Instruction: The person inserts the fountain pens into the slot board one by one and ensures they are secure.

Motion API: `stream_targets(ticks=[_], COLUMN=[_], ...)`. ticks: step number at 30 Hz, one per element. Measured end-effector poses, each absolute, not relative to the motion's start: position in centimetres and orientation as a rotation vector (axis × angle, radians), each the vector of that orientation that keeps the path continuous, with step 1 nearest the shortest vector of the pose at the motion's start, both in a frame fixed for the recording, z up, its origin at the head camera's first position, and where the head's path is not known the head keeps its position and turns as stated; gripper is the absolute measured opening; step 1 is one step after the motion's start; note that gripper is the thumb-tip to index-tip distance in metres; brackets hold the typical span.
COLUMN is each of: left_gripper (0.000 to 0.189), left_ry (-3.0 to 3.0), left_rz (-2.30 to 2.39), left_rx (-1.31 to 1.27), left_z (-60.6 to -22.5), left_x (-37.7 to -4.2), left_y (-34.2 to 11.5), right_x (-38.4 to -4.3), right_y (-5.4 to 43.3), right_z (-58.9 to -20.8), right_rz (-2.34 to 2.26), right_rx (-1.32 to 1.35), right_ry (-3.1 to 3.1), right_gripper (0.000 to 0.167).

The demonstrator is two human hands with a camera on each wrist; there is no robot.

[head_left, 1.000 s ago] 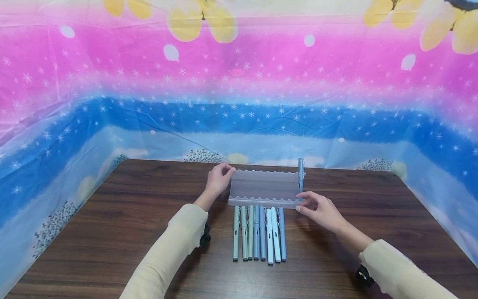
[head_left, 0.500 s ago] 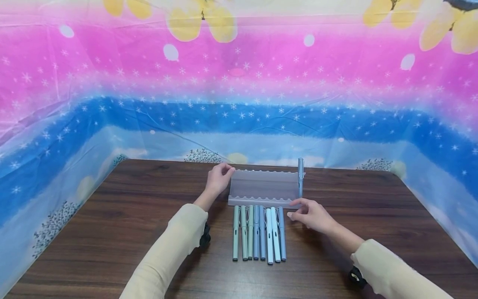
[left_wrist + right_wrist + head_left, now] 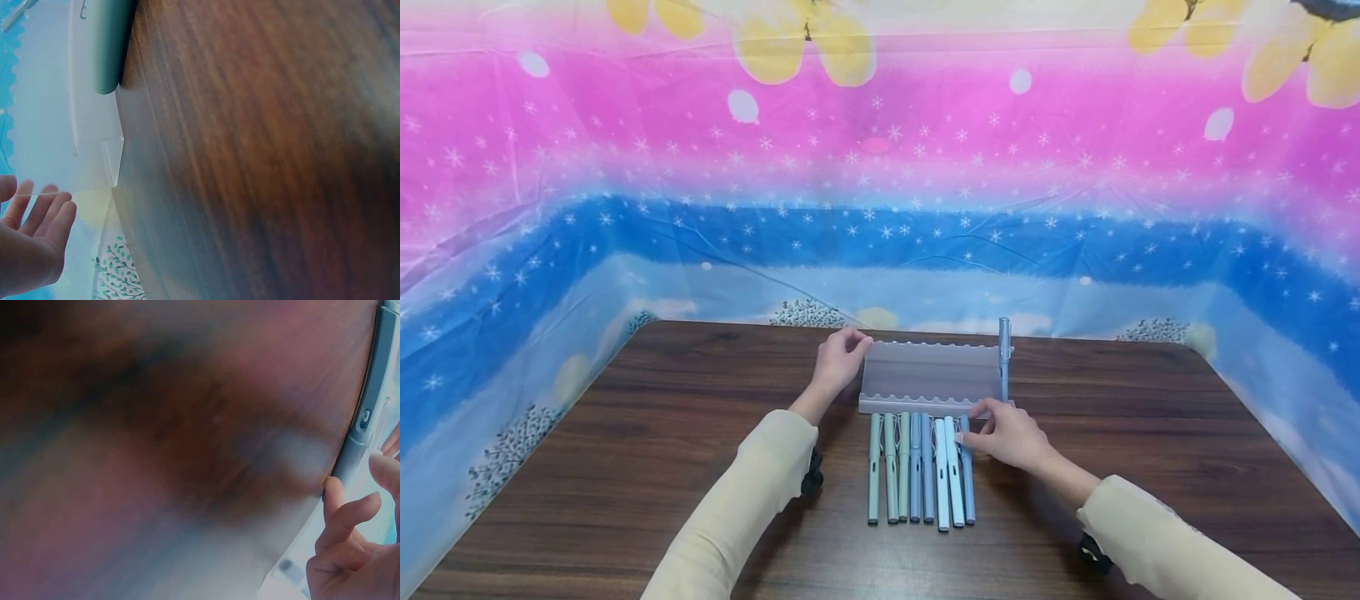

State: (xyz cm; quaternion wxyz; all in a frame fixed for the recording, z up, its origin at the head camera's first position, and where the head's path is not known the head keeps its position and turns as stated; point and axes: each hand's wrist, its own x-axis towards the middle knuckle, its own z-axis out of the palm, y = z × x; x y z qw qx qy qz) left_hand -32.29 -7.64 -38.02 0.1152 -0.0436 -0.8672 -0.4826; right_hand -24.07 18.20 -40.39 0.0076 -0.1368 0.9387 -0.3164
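Note:
A translucent pen rack (image 3: pixel 928 371) with scalloped edges stands toward the back of the table. My left hand (image 3: pixel 841 358) pinches its left upper corner; in the left wrist view, the fingers (image 3: pixel 59 222) show through the clear panel. One blue-grey pen (image 3: pixel 1004 358) stands in the rack's right end. Before the rack, several capped pens lie in a row: green ones (image 3: pixel 874 471) at left, pale blue ones (image 3: pixel 942 475) and a blue pen (image 3: pixel 968 483) at right. My right hand (image 3: pixel 1015 437) is at this blue pen's upper end, thumb and fingers parted around it.
The brown wooden table (image 3: pixel 700 392) carries the rack and pens. A patterned pink and blue cloth (image 3: pixel 880 233) hangs around its back and sides. Dark bands (image 3: pixel 1093 554) sit at both wrists.
My right hand has moved left from the rack's right end, near the standing pen, to the rightmost lying pen. The left hand and the rack have stayed put.

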Motion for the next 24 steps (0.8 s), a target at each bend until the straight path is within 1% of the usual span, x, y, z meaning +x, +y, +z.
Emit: stream_targets(ticks=[6,13,18,24], left_gripper=[0.02,0.02,0.02,0.02], left_ry=[-2.539,-2.537,-2.534,-2.54], left_rz=[-1.421,-1.429,-1.43,-1.429], left_rx=[-0.13,-0.14,-0.143,-0.139], left_z=[-38.0,-38.0,-38.1,-38.1], left_x=[-32.2,-32.2,-32.2,-32.2], left_y=[-7.7,-7.7,-7.8,-7.7], right_x=[-24.0,-23.9,-23.9,-24.2], right_y=[18.1,18.7,19.1,19.1], right_z=[-40.3,-39.8,-39.4,-39.3], right_rz=[-0.918,-0.966,-0.95,-0.858], right_rx=[-0.454,-0.511,-0.552,-0.612], right_ry=[2.966,2.857,2.8,2.812], right_gripper=[0.043,0.042,0.045,0.04])
